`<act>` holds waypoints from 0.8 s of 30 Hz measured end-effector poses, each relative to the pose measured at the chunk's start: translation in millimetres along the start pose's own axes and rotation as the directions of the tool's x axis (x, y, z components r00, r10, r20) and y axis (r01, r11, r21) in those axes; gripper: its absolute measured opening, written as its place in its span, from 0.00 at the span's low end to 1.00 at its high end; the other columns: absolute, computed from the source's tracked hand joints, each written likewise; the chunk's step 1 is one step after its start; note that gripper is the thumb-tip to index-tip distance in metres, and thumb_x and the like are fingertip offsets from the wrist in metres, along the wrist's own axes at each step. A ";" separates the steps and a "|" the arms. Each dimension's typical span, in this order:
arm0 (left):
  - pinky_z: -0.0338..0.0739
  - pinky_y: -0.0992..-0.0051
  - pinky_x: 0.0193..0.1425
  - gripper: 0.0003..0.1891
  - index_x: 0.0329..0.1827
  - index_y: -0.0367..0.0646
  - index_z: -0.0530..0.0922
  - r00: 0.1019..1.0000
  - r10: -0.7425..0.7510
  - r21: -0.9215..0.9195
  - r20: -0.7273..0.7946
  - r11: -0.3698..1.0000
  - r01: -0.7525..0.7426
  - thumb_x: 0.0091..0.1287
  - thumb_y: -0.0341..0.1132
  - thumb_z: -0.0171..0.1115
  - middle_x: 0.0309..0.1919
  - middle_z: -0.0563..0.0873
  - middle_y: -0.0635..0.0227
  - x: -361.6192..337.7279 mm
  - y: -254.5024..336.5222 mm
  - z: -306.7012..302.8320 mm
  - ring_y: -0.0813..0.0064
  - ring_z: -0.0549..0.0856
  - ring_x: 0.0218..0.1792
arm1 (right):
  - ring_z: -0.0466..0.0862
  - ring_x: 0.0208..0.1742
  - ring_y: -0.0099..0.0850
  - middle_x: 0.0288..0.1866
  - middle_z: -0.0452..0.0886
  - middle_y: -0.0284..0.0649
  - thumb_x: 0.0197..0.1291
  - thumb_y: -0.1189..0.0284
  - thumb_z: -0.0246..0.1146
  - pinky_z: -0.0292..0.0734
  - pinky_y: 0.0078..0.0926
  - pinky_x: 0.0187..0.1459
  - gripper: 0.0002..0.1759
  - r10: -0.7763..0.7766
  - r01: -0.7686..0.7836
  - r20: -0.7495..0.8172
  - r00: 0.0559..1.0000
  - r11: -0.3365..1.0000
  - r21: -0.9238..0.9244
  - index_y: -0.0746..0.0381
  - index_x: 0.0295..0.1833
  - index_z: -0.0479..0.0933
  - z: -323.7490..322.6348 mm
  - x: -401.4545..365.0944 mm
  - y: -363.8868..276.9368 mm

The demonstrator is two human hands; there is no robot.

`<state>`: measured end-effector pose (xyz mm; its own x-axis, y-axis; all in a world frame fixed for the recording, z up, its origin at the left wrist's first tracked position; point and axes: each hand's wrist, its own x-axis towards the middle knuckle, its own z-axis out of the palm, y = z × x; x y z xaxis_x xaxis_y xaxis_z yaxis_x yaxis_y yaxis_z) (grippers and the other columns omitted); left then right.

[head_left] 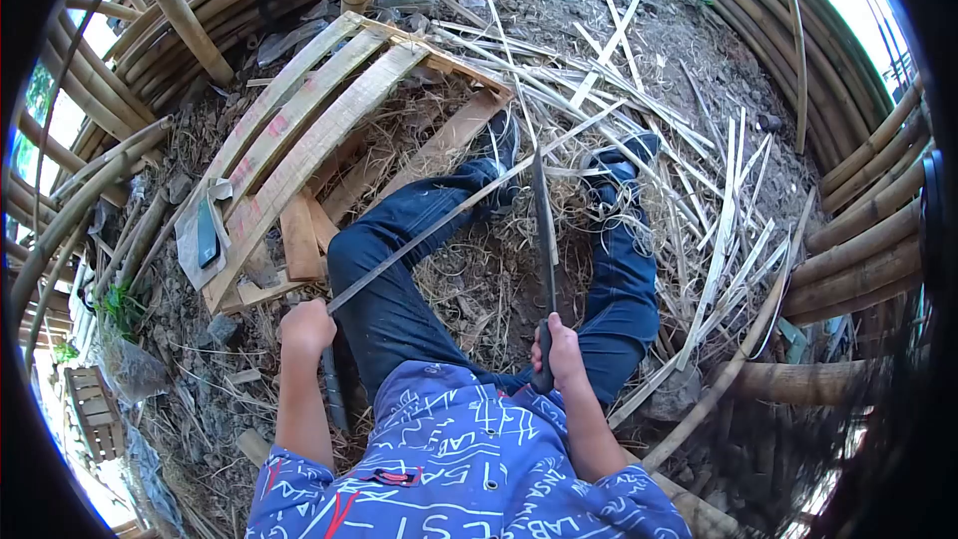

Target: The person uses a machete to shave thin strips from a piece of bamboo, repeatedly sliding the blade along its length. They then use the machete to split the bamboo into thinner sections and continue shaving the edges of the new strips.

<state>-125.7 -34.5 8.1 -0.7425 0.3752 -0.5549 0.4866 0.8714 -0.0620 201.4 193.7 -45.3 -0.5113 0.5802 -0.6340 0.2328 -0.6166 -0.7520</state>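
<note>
So the landmark here is the pale wooden slatted pallet (299, 150), lying tilted on the ground in front of the person and to their left. The left hand (307, 327) is just beyond its near corner, balled in a tight fist round the near end of the long, narrow, pale bamboo strip (429, 231). That strip slants up and away to the right of the pallet, over the leg in dark blue trousers (384, 289) nearest to it. The right hand (561, 349) is well off to the right of the pallet, fingers wrapped snug round the black handle of the long, straight, dark metal blade (545, 230). The blade points away from the body and its tip end meets the strip in the view, though I honestly can't tell if they touch.

Beyond and right of the pallet there's a messy heap of thin, pale split strips (733, 210), with curly shavings (624, 205) around the feet. On the pallet's near left corner sits a dark, flat, rounded rectangular object (208, 232) on a crumpled whitish sheet (190, 250). Reddish marks on the slats, can't make them out.

Writing-wise, the blue-purple shirt (449, 449), nearer the body than the pallet, is covered in white lettering. I get "LAB" and what looks like "EST"; the rest is too warped to read
</note>
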 end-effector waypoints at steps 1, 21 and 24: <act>0.80 0.54 0.52 0.16 0.44 0.38 0.82 1.000 -0.005 0.008 0.002 1.000 0.005 0.64 0.42 0.61 0.43 0.87 0.49 -1.4 1.5 -1.5 0.50 0.86 0.46 | 0.71 0.13 0.25 0.16 0.71 0.36 0.72 0.44 0.48 0.67 0.23 0.16 0.31 0.006 -0.006 0.004 1.000 1.000 0.007 0.61 0.32 0.71 -3.2 0.2 1.1; 0.63 0.54 0.71 0.42 0.68 0.39 0.62 0.932 0.217 0.040 -0.290 0.976 -0.215 0.52 0.42 0.73 0.60 0.74 0.53 0.5 65.9 -9.0 0.53 0.70 0.67 | 0.70 0.13 0.25 0.16 0.70 0.35 0.71 0.43 0.49 0.68 0.23 0.15 0.31 0.062 -0.062 -0.010 0.998 0.998 -0.021 0.62 0.33 0.70 -10.5 4.3 16.5; 0.62 0.54 0.72 0.40 0.67 0.39 0.65 0.843 0.345 0.073 -0.414 0.935 -0.347 0.53 0.45 0.73 0.59 0.75 0.54 23.1 106.5 -7.4 0.57 0.70 0.67 | 0.70 0.13 0.25 0.16 0.70 0.35 0.71 0.43 0.48 0.68 0.23 0.16 0.31 0.058 -0.059 -0.029 0.998 0.998 -0.035 0.62 0.33 0.70 -9.7 4.2 13.2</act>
<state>-94.4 69.2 -5.2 -0.6484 0.7473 -0.1453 0.7460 0.6618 0.0743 210.3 193.2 -59.7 -0.4724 0.5585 -0.6818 0.2915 -0.6310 -0.7189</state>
